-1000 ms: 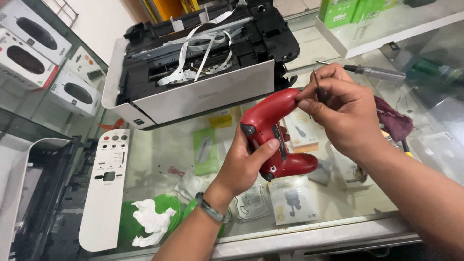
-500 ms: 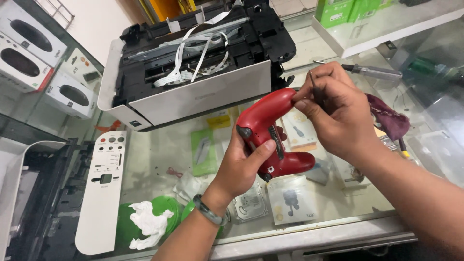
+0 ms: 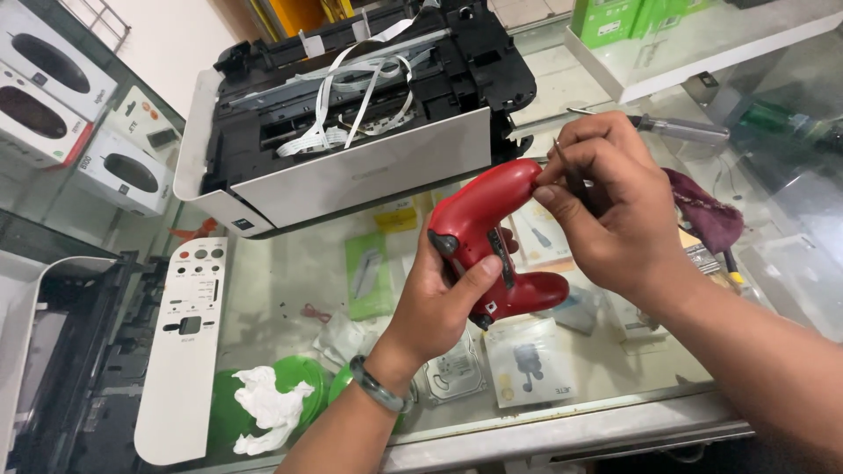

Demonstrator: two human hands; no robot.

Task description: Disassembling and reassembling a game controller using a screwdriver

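A red game controller (image 3: 492, 233) is held above a glass counter (image 3: 290, 272), its back facing up. My left hand (image 3: 439, 303) grips its middle from below, thumb across the shell. My right hand (image 3: 606, 211) pinches a thin dark tool (image 3: 566, 167), its tip against the controller's upper grip. A dark bangle (image 3: 379, 391) sits on my left wrist.
An opened white and black printer (image 3: 351, 123) with loose white ribbon cables stands behind. A white control panel (image 3: 189, 347) and a crumpled white tissue (image 3: 268, 404) on green lids lie at the left. A screwdriver (image 3: 676, 127) and maroon cloth (image 3: 707, 215) lie right. Boxes show under the glass.
The controller and both hands have shifted slightly left and down in view. The grip on the controller and the tool is unchanged.
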